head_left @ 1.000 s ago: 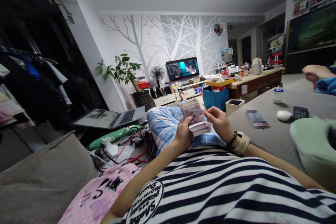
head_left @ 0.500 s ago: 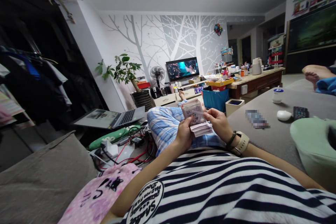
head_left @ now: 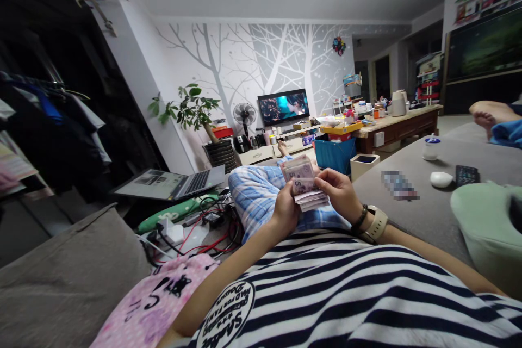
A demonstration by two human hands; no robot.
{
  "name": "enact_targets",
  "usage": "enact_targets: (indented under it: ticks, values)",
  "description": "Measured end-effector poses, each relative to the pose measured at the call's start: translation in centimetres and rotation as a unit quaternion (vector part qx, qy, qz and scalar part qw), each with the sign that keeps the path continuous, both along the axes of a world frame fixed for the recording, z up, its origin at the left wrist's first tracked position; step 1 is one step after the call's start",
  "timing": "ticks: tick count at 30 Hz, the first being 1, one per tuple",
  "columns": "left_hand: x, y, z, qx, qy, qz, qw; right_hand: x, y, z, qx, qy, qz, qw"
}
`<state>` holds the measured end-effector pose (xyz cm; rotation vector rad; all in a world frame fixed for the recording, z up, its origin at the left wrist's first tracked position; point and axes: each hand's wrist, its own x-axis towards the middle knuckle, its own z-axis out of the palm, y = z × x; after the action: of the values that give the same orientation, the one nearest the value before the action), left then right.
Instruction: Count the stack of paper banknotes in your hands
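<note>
A wad of purplish banknotes (head_left: 299, 169) marked with a 5 is held above my lap. My left hand (head_left: 285, 209) is closed round its left side, with the thumb on the front. Several notes are bent down toward me, and their pale ends (head_left: 313, 201) fan out below the thumb. At the right edge, my right hand (head_left: 337, 189) pinches the upper corner of a note between thumb and fingertips. That wrist carries a dark bead bracelet and a pale watch (head_left: 377, 222). The fingers behind the wad are hidden.
My crossed legs are in blue checked trousers (head_left: 253, 196). To the left are an open laptop (head_left: 163, 184) and tangled cables (head_left: 216, 228). On the grey sofa at right lie a white mouse (head_left: 441, 179), a dark remote (head_left: 467, 175) and a green cushion (head_left: 485, 217). Another person's foot (head_left: 487, 117) shows far right.
The front note has folded downward toward me over the pale ends, exposing the note behind it. My right hand has shifted slightly left with its corner. My left hand stays almost still.
</note>
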<state>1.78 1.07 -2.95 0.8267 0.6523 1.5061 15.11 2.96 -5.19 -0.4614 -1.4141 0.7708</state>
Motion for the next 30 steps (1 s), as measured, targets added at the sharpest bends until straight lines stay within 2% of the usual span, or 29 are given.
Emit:
enact_targets:
  ticks: [18,23,27,30]
  values:
    - [-0.31,0.12,-0.19,0.022,0.017,-0.003,1.0,-0.02,-0.21,0.19,0.002,0.001,0.008,1.0]
    - [-0.35,0.27,-0.25,-0.004,0.005,0.004,1.0,0.2,-0.71,0.56,0.007,-0.008,0.007,1.0]
    - [-0.51,0.42,-0.5,0.013,0.01,0.015,1.0,0.37,-0.63,0.6,0.01,-0.017,-0.007,1.0]
    - [-0.64,0.39,-0.61,0.013,0.024,0.015,0.999,0.44,-0.1,0.45,0.0,-0.001,-0.043,0.999]
